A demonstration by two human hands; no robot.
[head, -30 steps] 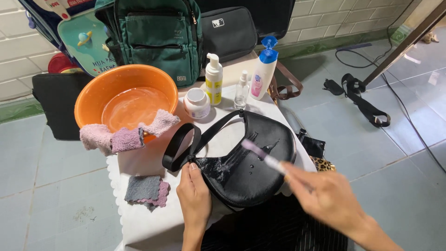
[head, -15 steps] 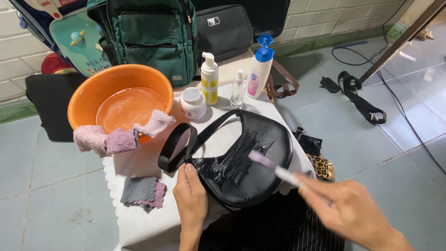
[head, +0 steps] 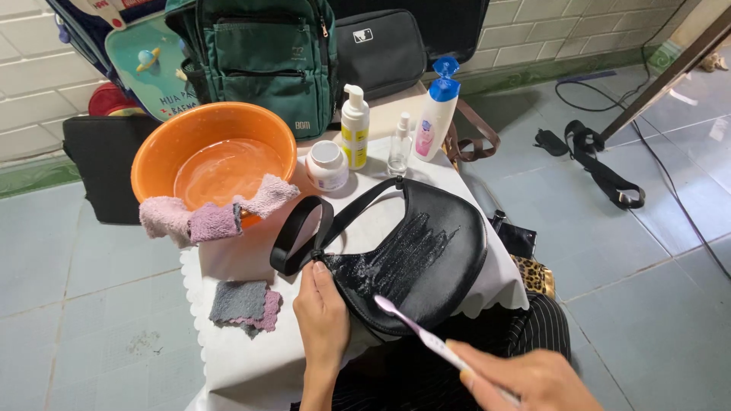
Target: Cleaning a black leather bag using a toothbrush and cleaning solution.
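A black leather handbag (head: 426, 243) lies on a small table covered with a white cloth (head: 251, 358); its face is smeared with wet foam. My left hand (head: 324, 320) presses on the bag's near left edge, beside the strap (head: 293, 236). My right hand (head: 529, 377) at the bottom right grips a pink toothbrush (head: 419, 335) whose head touches the bag's near edge.
An orange basin (head: 209, 148) of water with pink cloths (head: 213, 213) over its rim stands at the back left. A white jar (head: 326, 164), pump bottle (head: 354, 125), clear spray bottle (head: 400, 144) and blue-capped bottle (head: 435, 114) stand behind the bag. A grey cloth (head: 240, 303) lies near left. Bags line the wall.
My right hand has drawn the toothbrush back from the middle of the bag toward its near edge. The left hand has stayed on the bag.
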